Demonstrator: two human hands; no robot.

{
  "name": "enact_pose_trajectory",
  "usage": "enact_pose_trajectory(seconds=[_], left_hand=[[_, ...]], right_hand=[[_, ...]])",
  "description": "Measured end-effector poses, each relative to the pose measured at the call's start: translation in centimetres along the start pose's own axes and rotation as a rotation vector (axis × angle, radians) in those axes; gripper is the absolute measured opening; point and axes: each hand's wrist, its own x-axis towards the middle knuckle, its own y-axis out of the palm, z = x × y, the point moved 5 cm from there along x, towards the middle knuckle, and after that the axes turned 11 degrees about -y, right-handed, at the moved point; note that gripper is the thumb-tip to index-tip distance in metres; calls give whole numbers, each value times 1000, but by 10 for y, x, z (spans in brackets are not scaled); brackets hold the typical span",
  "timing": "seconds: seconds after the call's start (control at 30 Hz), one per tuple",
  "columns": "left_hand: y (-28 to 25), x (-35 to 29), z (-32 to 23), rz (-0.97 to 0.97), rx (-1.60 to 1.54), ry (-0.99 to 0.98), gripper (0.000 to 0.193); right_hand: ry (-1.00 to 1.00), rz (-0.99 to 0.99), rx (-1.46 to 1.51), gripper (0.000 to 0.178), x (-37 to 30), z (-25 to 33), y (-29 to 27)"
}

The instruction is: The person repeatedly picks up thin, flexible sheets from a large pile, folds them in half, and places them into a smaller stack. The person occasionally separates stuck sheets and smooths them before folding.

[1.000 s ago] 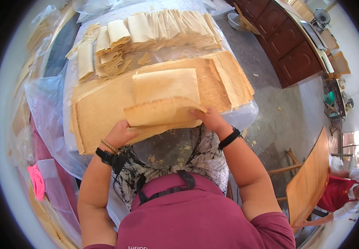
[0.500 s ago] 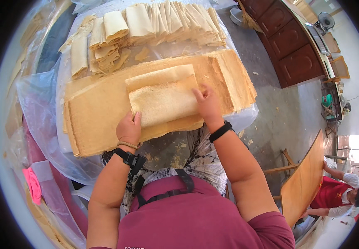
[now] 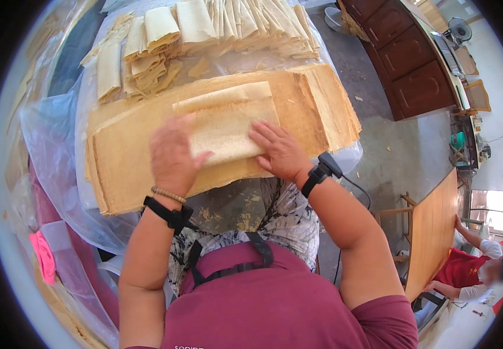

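Note:
A thin, pale yellow folded sheet (image 3: 231, 125), which looks like dried tofu skin, lies on a wide stack of flat tan sheets (image 3: 126, 174) of the same kind. My left hand (image 3: 173, 152) is over its left end, palm down and slightly blurred, fingers out and thumb apart. On the right, my right hand (image 3: 282, 150) lies with fingers spread on the sheet's lower right part. Neither hand grips anything. Part of the sheet's left edge is hidden under my left hand.
Folded sheets (image 3: 196, 26) stand in a packed row at the table's far side, with loose scraps below them. Clear plastic (image 3: 48, 139) hangs at the left. Far right, a person (image 3: 467, 270) in a red apron holds a wooden board (image 3: 435, 232). Dark red cabinets (image 3: 408, 64) stand beyond.
Both hands have let go of the sheet's edges and flattened over it; its near edge now lies farther from me. The person at right has tilted the board flatter.

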Motion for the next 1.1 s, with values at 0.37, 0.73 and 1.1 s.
enact_pose_trajectory(seconds=[0.37, 0.73, 1.1], left_hand=[[45, -22, 86, 722, -898, -320, 30], [61, -21, 54, 181, -232, -534, 33], [57, -17, 55, 249, -197, -583, 27]], right_hand=[[499, -191, 1111, 34, -33, -31, 5], [731, -283, 303, 33, 25, -45, 5], [-9, -98, -140, 61, 48, 42, 29]])
